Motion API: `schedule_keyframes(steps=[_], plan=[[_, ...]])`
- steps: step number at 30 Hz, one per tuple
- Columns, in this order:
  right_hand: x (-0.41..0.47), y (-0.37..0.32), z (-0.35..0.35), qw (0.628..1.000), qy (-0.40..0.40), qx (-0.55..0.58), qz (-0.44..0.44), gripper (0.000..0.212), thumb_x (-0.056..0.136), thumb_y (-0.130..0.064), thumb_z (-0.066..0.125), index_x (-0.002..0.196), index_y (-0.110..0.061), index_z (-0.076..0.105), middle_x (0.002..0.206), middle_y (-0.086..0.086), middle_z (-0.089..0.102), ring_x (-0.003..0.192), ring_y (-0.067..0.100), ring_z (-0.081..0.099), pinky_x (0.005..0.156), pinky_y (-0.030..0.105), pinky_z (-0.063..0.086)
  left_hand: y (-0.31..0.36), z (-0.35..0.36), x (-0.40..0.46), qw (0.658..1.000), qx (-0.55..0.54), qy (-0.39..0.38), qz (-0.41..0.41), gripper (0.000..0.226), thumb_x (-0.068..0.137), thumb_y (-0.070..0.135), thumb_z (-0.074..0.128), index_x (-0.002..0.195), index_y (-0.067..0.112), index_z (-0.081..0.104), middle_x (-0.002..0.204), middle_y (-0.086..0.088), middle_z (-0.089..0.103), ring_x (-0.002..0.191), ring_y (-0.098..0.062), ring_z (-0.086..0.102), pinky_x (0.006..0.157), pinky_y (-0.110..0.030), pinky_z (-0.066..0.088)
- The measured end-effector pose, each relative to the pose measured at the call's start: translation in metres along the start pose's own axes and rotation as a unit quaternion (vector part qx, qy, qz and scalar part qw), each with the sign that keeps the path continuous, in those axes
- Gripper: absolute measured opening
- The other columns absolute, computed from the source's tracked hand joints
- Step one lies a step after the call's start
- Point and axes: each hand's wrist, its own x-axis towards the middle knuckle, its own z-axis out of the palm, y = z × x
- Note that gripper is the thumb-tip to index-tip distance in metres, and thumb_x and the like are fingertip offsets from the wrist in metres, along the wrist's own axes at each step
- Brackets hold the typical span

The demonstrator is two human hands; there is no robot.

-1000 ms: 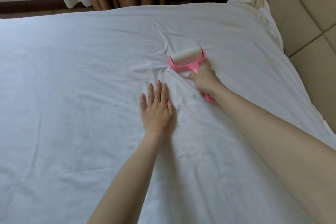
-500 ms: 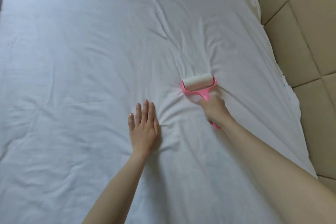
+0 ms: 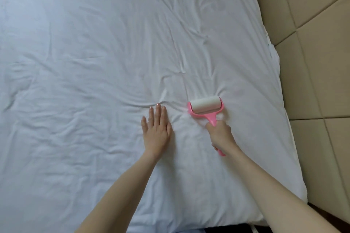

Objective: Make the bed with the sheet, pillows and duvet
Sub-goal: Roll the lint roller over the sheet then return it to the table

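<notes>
The white sheet [image 3: 94,62] covers the bed and fills the frame from the left edge almost to the right, wrinkled through its middle. Just left of centre, my left hand [image 3: 156,130] lies flat on the sheet, palm down, fingers straight and close together, fingertips touching a crease. Near it to the right, my right hand [image 3: 220,135] is wrapped around the pink handle of a lint roller [image 3: 206,108], whose white roll rests on the sheet above my knuckles. Along the right side of the frame runs a beige padded headboard [image 3: 312,62], touching the sheet's edge.
</notes>
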Motion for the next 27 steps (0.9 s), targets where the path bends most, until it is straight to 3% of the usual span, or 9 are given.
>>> schedule_keyframes(steps=[3,6,10,17,23,27], plan=[[-0.033,0.043,0.005,1.0,-0.002,-0.007,0.019,0.024,0.086,-0.031,0.046,0.068,-0.015,0.041,0.063,0.006,0.045,0.053,0.025,0.043,0.05,0.031,0.038,0.008,0.004,-0.03,1.0,0.003,-0.03,0.009,0.06,0.086,0.031,0.034,0.141,0.011,0.045,0.149,-0.007,0.041,0.136,-0.032,0.041,0.103,-0.054,0.037],[-0.066,0.081,0.008,0.999,-0.005,-0.021,0.037,0.024,0.081,-0.036,0.045,0.07,-0.015,0.042,0.067,0.005,0.047,0.058,0.026,0.044,0.055,0.035,0.041,0.01,0.009,-0.057,0.997,0.005,-0.058,0.054,0.062,0.088,0.028,0.049,0.147,0.016,0.034,0.156,-0.007,0.028,0.142,-0.033,0.027,0.108,-0.053,0.029],[-0.101,0.119,0.004,0.998,-0.022,-0.015,0.062,0.021,0.084,-0.028,0.045,0.069,-0.014,0.043,0.066,0.006,0.047,0.056,0.024,0.041,0.054,0.034,0.039,0.004,0.011,-0.093,0.992,0.018,-0.072,0.099,0.066,0.071,0.018,0.074,0.133,0.017,0.051,0.142,-0.012,0.046,0.128,-0.038,0.046,0.094,-0.049,0.044],[-0.156,0.171,0.01,0.992,-0.037,-0.062,0.107,0.022,0.089,-0.029,0.046,0.076,-0.012,0.046,0.072,0.005,0.053,0.064,0.025,0.049,0.057,0.032,0.038,0.008,0.01,-0.129,0.989,-0.006,-0.112,0.099,0.059,0.088,0.02,0.056,0.143,0.021,0.036,0.152,-0.003,0.027,0.139,-0.031,0.024,0.103,-0.045,0.036],[-0.18,0.18,0.008,0.991,0.085,0.032,0.102,0.025,0.091,-0.026,0.051,0.072,-0.01,0.045,0.063,0.002,0.045,0.058,0.024,0.041,0.056,0.036,0.034,0.02,0.009,-0.128,0.99,-0.076,-0.088,0.076,0.049,0.093,0.016,0.046,0.141,0.018,0.037,0.152,-0.001,0.028,0.14,-0.025,0.023,0.109,-0.042,0.027],[-0.154,0.186,-0.004,0.988,0.087,0.041,0.121,0.025,0.085,-0.035,0.046,0.069,-0.015,0.044,0.061,0.002,0.044,0.059,0.027,0.046,0.056,0.039,0.041,0.034,0.012,-0.126,0.986,-0.107,-0.07,0.105,0.055,0.093,0.008,0.042,0.148,0.013,0.032,0.158,0.0,0.023,0.147,-0.019,0.015,0.114,-0.038,0.017]])
